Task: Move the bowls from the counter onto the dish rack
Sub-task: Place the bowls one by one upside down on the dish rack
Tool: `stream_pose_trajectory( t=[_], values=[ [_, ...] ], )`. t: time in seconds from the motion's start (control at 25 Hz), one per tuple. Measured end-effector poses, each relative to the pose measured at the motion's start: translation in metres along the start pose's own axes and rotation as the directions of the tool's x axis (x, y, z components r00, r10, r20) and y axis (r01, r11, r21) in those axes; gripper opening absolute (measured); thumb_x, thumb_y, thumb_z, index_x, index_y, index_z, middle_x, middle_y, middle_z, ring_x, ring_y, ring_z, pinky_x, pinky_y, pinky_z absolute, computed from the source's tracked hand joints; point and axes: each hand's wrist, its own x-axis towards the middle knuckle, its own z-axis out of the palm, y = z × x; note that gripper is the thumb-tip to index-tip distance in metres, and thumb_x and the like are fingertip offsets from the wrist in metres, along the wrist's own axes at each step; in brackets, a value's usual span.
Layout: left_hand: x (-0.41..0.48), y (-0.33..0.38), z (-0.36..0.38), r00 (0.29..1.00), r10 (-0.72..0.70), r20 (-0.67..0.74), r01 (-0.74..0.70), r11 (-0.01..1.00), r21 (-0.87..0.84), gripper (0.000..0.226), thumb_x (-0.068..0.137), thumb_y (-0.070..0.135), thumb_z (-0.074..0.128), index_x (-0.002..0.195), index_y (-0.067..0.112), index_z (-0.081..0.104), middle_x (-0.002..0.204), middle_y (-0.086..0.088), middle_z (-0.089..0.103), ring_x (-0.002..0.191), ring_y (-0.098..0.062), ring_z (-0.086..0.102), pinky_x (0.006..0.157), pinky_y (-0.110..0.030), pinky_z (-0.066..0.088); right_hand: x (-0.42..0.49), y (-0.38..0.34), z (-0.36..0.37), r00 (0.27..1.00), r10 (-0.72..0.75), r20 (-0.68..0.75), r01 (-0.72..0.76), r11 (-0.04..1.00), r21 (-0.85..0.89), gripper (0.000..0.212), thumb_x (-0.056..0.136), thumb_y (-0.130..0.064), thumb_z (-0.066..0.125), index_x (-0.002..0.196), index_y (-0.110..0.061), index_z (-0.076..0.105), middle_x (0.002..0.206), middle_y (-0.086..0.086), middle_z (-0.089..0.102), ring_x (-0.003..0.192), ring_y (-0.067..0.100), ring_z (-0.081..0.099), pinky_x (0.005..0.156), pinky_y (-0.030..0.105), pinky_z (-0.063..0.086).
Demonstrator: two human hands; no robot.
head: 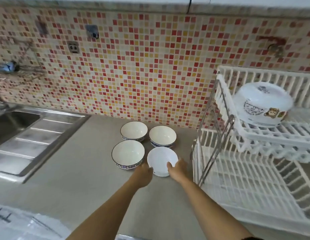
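Note:
Several bowls stand on the grey counter. Nearest me is a plain white bowl. My left hand grips its left rim and my right hand grips its right rim, thumb inside. A blue-patterned bowl sits just to its left, and two more patterned bowls stand behind. The white two-tier dish rack stands at the right. A white bowl with a cartoon print lies upside down on its upper tier.
A steel sink with a ribbed drainboard is set into the counter at the left. The mosaic tile wall runs behind. The rack's metal frame leg stands close to my right hand.

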Motion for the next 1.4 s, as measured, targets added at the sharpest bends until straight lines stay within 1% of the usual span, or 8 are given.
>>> stream_pose_trajectory(
  t=[0.16,0.32,0.68,0.84,0.96,1.12,1.28,1.4],
  values=[
    [0.038,-0.013,0.033,0.996,-0.089,0.005,0.089,0.985,-0.148,0.043,0.102,0.016,0.023,0.13,-0.007,0.046,0.138,-0.023,0.047,0.126,-0.035,0.046,0.101,-0.033,0.035,0.036,0.022,0.027,0.994,0.108,-0.022,-0.11,0.99,-0.089,0.066,0.089,-0.042,0.048,0.143,-0.008,0.031,0.138,0.017,0.051,0.122,0.035,0.053,0.101,0.037,0.043],
    [0.054,-0.014,0.047,0.992,-0.123,0.037,0.128,0.939,-0.319,0.045,0.102,0.024,0.028,0.13,-0.006,0.047,0.131,-0.022,0.055,0.12,-0.035,0.052,0.091,-0.028,0.039,0.047,0.031,0.044,0.991,0.135,-0.005,-0.134,0.99,0.049,0.064,0.083,-0.018,0.053,0.142,-0.006,0.031,0.14,0.019,0.048,0.125,0.036,0.05,0.106,0.041,0.04],
    [-0.09,-0.04,0.001,0.998,0.06,-0.023,-0.064,0.882,-0.467,0.053,0.096,0.056,0.022,0.131,0.023,0.044,0.127,0.005,0.051,0.111,-0.02,0.048,0.104,-0.041,0.04,-0.12,0.053,0.002,0.933,-0.319,-0.166,0.331,0.942,0.048,0.054,0.093,-0.005,0.043,0.144,-0.021,0.035,0.144,-0.006,0.047,0.128,0.018,0.049,0.104,0.028,0.038],
    [-0.09,-0.041,-0.015,0.991,0.134,-0.019,-0.117,0.783,-0.611,0.086,0.064,0.093,0.024,0.126,0.04,0.05,0.135,0.007,0.056,0.125,-0.02,0.053,0.104,-0.045,0.045,-0.131,0.04,-0.016,0.903,-0.397,-0.165,0.427,0.871,0.244,0.045,0.094,-0.028,0.045,0.139,-0.024,0.038,0.137,-0.02,0.044,0.126,-0.004,0.045,0.099,0.002,0.032],
    [-0.112,-0.028,-0.035,0.976,0.216,-0.001,-0.158,0.71,-0.686,0.076,0.07,0.084,0.036,0.127,0.035,0.046,0.133,0.006,0.055,0.123,-0.016,0.053,0.1,-0.038,0.047,-0.163,0.028,-0.032,0.914,-0.364,-0.18,0.406,0.793,0.454,0.042,0.098,-0.018,0.044,0.14,-0.015,0.038,0.133,-0.013,0.045,0.105,-0.036,0.039,0.085,-0.01,0.029],
    [-0.124,-0.023,-0.049,0.955,0.296,-0.006,-0.216,0.684,-0.697,0.04,0.087,0.059,0.046,0.113,0.029,0.042,0.127,0.002,0.055,0.111,-0.01,0.055,0.091,-0.029,0.045,-0.175,0.021,-0.04,0.916,-0.386,-0.104,0.364,0.697,0.617,0.049,0.088,-0.035,0.058,0.133,-0.033,0.039,0.125,-0.027,0.049,0.107,-0.026,0.049,0.083,-0.003,0.041],
    [-0.152,-0.017,-0.066,0.91,0.395,-0.127,-0.384,0.686,-0.618,0.066,0.062,0.073,0.047,0.113,0.031,0.044,0.12,0.004,0.06,0.116,-0.018,0.058,0.094,-0.032,0.046,-0.197,0.011,-0.054,0.89,-0.455,-0.031,0.365,0.67,0.646,0.095,0.061,-0.064,0.074,0.141,-0.03,0.035,0.136,-0.012,0.054,0.121,-0.006,0.052,0.107,0.021,0.042],
    [-0.175,0.01,-0.081,0.833,0.526,-0.174,-0.507,0.596,-0.623,0.079,0.053,0.081,0.057,0.116,0.037,0.045,0.117,0.001,0.066,0.107,-0.019,0.067,0.086,-0.033,0.055,-0.221,-0.01,-0.092,0.838,-0.54,-0.081,0.461,0.621,0.634,0.094,0.054,-0.067,0.076,0.135,-0.036,0.038,0.131,-0.011,0.06,0.122,0.004,0.056,0.106,0.029,0.044]
  ],
)
